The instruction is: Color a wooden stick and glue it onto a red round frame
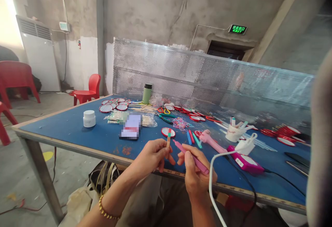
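Fingers of the left hand (153, 156) pinch closed on a stick (168, 143); on my feed, those of the right hand (195, 179) wrap snugly round a pen (201, 166). I judge the stick is held up so its coloured end meets the pen's aim, and the pencil-like grip is for steadiness. That end stands at twelve o'clock from the left fingers; the pen's tip sits just beside it, around four o'clock, contact unclear to me. Beyond, at twelve, a disc (164, 131) lies on the table (64, 126).
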